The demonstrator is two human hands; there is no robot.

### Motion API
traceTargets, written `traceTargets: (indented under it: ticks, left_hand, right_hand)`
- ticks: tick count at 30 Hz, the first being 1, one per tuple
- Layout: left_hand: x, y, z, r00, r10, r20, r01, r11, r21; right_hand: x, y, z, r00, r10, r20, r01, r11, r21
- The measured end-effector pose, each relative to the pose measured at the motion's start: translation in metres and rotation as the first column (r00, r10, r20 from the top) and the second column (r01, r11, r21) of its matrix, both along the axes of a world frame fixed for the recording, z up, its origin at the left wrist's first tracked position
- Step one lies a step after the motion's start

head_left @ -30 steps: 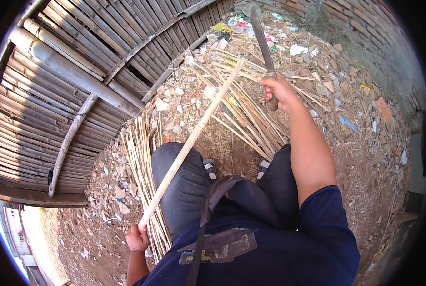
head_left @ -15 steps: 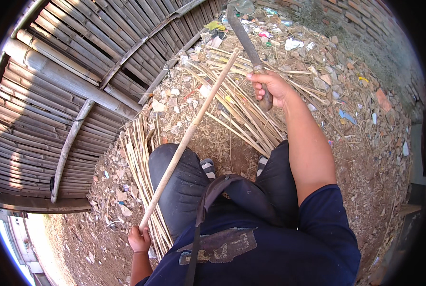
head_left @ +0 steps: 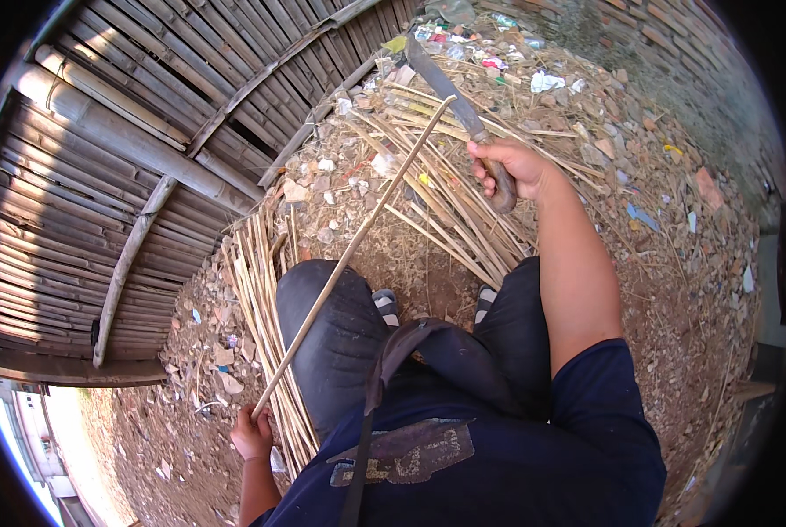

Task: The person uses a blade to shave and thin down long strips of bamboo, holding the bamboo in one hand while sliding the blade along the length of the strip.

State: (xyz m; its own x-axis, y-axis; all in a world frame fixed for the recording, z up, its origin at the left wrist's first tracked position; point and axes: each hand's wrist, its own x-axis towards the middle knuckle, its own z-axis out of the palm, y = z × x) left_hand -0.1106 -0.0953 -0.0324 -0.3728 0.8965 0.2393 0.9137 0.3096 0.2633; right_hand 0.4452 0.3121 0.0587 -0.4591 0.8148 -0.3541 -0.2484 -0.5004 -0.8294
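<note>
My right hand [head_left: 509,167] is closed round the wooden handle of a machete [head_left: 444,86], its long dark blade slanting up and to the left. At the lower left, my left hand [head_left: 252,434] grips the near end of a long, thin bamboo strip [head_left: 347,256]. The strip runs up across my left knee, and its far tip lies close to the left of the blade, with a small gap between them. Past my feet, a loose pile of split bamboo strips [head_left: 450,198] lies on the ground. Another bundle of strips [head_left: 261,303] rests along my left leg.
A slatted bamboo wall [head_left: 129,220] stands at the left. At the far right rises a brick wall [head_left: 674,53]. Stones and scraps of litter [head_left: 546,83] cover the dirt ground [head_left: 639,351] around me. A dark strap [head_left: 366,422] hangs down my front.
The bamboo strip has turned in my left hand and now shows a narrower side. My right hand and the machete have shifted slightly right and down.
</note>
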Motion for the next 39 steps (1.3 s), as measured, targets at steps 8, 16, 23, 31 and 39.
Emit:
traceTargets:
  ticks: [8, 16, 23, 31, 39]
  left_hand:
    - [-0.011, 0.005, 0.01, 0.993, -0.093, -0.068, 0.095, 0.995, 0.021]
    - [-0.022, 0.012, 0.016, 0.989, -0.047, -0.138, 0.048, 0.999, 0.006]
    - [-0.026, 0.017, 0.013, 0.983, -0.097, -0.157, 0.108, 0.992, 0.062]
    - [-0.017, 0.031, 0.012, 0.978, -0.106, -0.179, 0.11, 0.994, 0.012]
    - [-0.037, 0.018, 0.012, 0.976, -0.088, -0.199, 0.096, 0.995, 0.029]
  right_hand:
    - [-0.007, 0.008, 0.0, 0.784, -0.252, 0.568, 0.122, 0.959, 0.257]
    - [0.008, 0.008, -0.001, 0.813, -0.069, 0.577, -0.051, 0.981, 0.189]
    - [0.018, 0.007, 0.007, 0.893, 0.014, 0.451, -0.078, 0.989, 0.125]
    - [-0.009, 0.015, -0.017, 0.664, -0.256, 0.702, -0.018, 0.934, 0.357]
    - [0.018, 0.014, -0.019, 0.956, 0.171, 0.239, -0.156, 0.984, -0.081]
